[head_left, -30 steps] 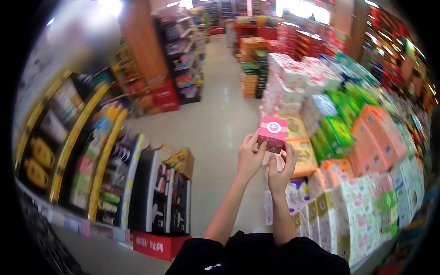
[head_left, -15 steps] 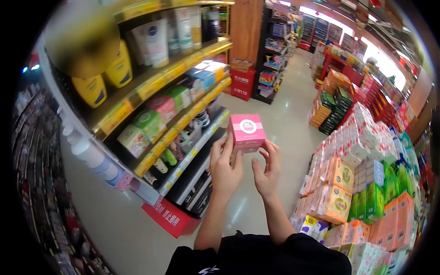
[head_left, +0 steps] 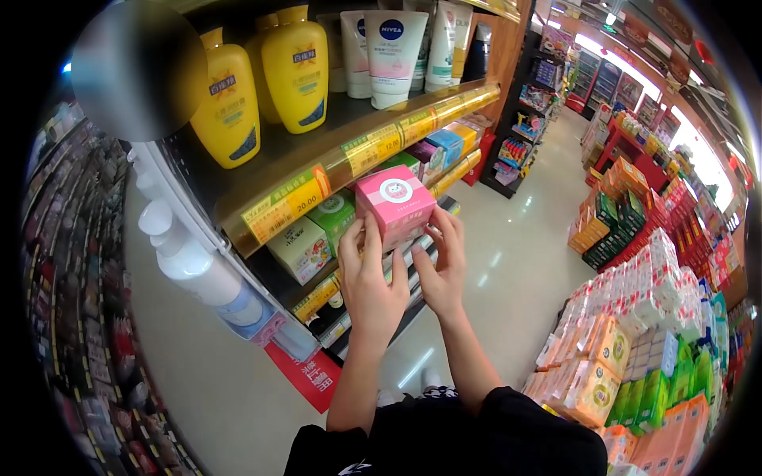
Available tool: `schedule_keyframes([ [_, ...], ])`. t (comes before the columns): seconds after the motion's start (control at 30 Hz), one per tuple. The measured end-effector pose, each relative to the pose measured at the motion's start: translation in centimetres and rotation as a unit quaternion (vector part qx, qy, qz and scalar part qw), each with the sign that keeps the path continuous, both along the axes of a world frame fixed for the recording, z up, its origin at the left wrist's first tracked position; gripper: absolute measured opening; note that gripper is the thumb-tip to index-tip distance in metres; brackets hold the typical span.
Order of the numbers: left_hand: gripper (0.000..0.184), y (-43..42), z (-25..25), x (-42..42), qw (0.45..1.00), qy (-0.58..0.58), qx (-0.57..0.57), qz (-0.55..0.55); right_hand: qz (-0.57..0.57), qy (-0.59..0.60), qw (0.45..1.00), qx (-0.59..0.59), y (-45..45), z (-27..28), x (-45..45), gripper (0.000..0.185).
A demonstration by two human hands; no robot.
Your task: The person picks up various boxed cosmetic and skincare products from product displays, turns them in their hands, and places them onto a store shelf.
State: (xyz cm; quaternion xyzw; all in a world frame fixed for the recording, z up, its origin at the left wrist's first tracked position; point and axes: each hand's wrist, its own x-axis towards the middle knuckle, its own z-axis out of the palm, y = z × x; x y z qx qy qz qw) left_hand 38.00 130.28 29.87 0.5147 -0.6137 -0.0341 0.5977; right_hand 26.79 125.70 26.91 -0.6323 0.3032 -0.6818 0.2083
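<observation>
A pink box [head_left: 409, 208] with a round white emblem on its top is held up in front of the lower shelf. My left hand [head_left: 371, 278] grips its left side and front, fingertips at the near left edge. At the box's right lower corner, my right hand [head_left: 443, 266] has its fingers curled against it, with the thumb near the front face. Just behind lie a green box [head_left: 332, 213] and a pale box with green print [head_left: 303, 252], both on the shelf. The pink box hides part of that row.
Yellow lotion bottles [head_left: 295, 71] and white squeeze tubes [head_left: 394, 59] stand on the upper shelf, above a yellow price strip [head_left: 381, 151]. A white pump bottle [head_left: 190, 262] hangs at the shelf's near end. Stacked tissue packs [head_left: 595, 389] line the aisle's right side.
The shelf now appears nearer and larger. Both hands have moved toward it with the pink box, which now overlaps the lower row. My right hand has come closer around the box.
</observation>
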Motion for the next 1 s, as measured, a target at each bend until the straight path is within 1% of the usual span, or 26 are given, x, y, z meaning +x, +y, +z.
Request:
schedule_keyframes([
  [0.07,0.056,-0.5,0.8,-0.1,1.000,-0.013,0.006,0.008,0.009,-0.004,1.000,-0.003,-1.2,0.2,0.0,0.065],
  [0.17,0.059,-1.6,0.9,-1.0,0.998,-0.048,-0.025,0.028,0.020,-0.016,1.000,-0.005,-2.4,0.6,-0.6,0.064],
  [0.2,0.060,-1.7,1.4,-1.4,0.997,-0.062,-0.023,0.030,0.033,-0.037,0.999,-0.003,-2.8,0.5,-0.7,0.064],
  [0.3,0.059,-3.0,1.9,-2.0,0.988,-0.117,-0.028,0.097,0.084,-0.063,0.994,0.004,-4.5,0.9,-0.9,0.065],
  [0.4,0.057,-4.8,2.1,-2.0,0.993,-0.057,0.014,0.103,0.081,-0.009,0.996,-0.023,-6.6,0.9,-1.0,0.067],
  [0.5,0.056,-6.4,2.1,-1.3,0.980,-0.116,-0.001,0.162,0.067,0.049,0.995,-0.052,-8.6,1.9,-0.8,0.065],
  [0.53,0.051,-6.9,2.4,-1.2,0.978,-0.110,-0.001,0.177,0.069,0.066,0.994,-0.051,-9.1,2.2,-0.7,0.065],
  [0.63,0.040,-7.3,3.4,-0.4,0.955,-0.158,0.113,0.223,0.072,0.097,0.990,-0.071,-10.8,3.0,-0.4,0.059],
  [0.67,0.034,-7.7,3.2,-0.1,0.948,-0.176,0.087,0.251,0.078,0.100,0.989,-0.073,-11.3,3.2,-0.2,0.057],
  [0.77,0.034,-8.5,3.1,1.0,0.941,-0.199,0.082,0.260,0.098,0.110,0.987,-0.071,-12.3,3.7,0.3,0.049],
  [0.8,0.042,-8.4,3.4,1.2,0.938,-0.175,0.145,0.263,0.106,0.114,0.985,-0.069,-12.6,3.8,0.4,0.046],
  [0.9,0.043,-8.7,3.3,1.8,0.934,-0.181,0.156,0.266,0.091,0.122,0.983,-0.102,-13.7,3.6,0.5,0.041],
  [0.93,0.032,-8.6,3.6,1.6,0.932,-0.205,0.131,0.270,0.099,0.119,0.981,-0.117,-14.0,3.8,0.6,0.040],
  [1.0,0.031,-8.9,3.6,1.7,0.926,-0.218,0.126,0.282,0.102,0.131,0.981,-0.105,-14.3,3.9,0.7,0.041],
])
